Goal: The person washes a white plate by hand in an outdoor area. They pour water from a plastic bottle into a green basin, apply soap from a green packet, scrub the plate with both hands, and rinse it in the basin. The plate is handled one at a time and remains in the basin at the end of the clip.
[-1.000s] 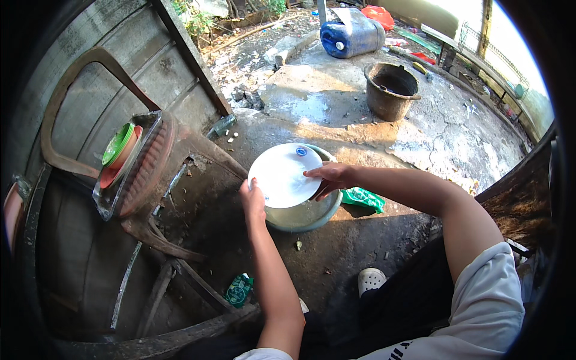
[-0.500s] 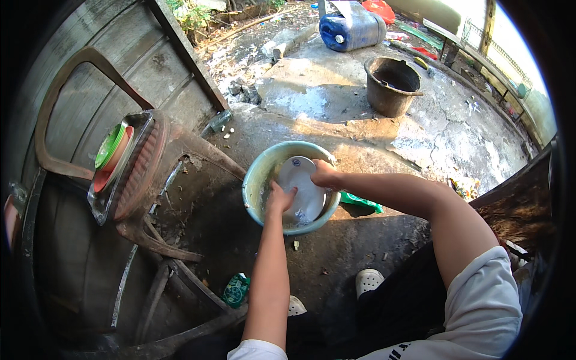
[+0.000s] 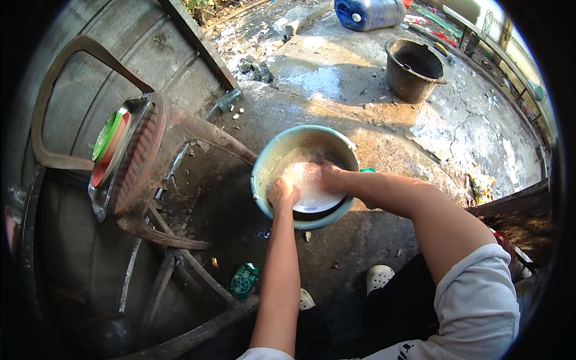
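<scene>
A light blue-green basin point(image 3: 257, 193) stands on the ground in front of me, with cloudy water inside. In it is a white plate point(image 3: 315, 199), partly under the water, with a small blue mark at its near rim. My left hand point(image 3: 283, 192) is closed on the plate's left side. My right hand point(image 3: 332, 178) grips the plate on the right; its fingertips are blurred and hidden by the splashing water.
At left, a worn plastic chair point(image 3: 141, 159) holds a metal tray point(image 3: 101, 201) with a green dish point(image 3: 108, 137) and reddish dishes. A dark bucket point(image 3: 411, 84) and blue jerrycan point(image 3: 384, 15) lie beyond the basin. A green wrapper point(image 3: 243, 281) lies near my feet.
The plate has tipped and gone lower into the water, its marked rim turning from the far side to the near side. Both hands have moved down with it, and water splashes over it.
</scene>
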Demonstrator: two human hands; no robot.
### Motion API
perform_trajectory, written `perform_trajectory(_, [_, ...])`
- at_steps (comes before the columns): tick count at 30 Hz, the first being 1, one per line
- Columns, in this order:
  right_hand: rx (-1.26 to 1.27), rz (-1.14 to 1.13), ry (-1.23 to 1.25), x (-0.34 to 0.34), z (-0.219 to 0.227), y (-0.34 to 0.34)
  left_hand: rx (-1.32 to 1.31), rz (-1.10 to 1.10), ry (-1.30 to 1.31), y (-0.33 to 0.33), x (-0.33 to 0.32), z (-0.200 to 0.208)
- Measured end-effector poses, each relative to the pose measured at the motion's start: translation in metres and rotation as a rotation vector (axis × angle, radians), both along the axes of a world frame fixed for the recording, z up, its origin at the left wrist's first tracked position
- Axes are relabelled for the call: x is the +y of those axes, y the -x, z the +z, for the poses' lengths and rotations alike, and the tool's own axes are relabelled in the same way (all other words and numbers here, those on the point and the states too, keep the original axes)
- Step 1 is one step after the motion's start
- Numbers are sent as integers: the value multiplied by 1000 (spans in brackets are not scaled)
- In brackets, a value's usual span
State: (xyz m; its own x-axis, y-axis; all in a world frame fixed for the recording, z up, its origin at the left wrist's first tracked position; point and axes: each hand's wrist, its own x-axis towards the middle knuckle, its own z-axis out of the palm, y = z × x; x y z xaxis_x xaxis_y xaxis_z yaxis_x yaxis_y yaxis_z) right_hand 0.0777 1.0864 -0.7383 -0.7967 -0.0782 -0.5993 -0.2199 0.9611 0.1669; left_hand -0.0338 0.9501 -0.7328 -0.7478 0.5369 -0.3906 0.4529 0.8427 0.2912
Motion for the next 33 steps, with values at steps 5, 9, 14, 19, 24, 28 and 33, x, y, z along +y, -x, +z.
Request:
perform_trajectory(5, [123,-390,617,-19,18,-13,4,202,-409,5,-3,8])
perform_trajectory(9, [86,-552,709,-42,19,-26,58,154,-645,-7,0,27])
perform_trajectory(14, [83,-370,695,-38,27,-42,198,100,-836,-21,-12,52])
perform_trajectory(19, [269,-519,643,-9,58,-60,306,155,-1086,-17,-31,51])
perform_trajectory(24, [1029,-584,828,8,65,-64,90,337,-1381,-18,-33,43])
perform_trajectory(28, [1033,-1042,1172,13,67,-56,-92,457,-1428,-29,-26,41])
perform_trajectory(33, [655,-1316,1631,24,103,-65,-331,551,-1364,-43,-13,29])
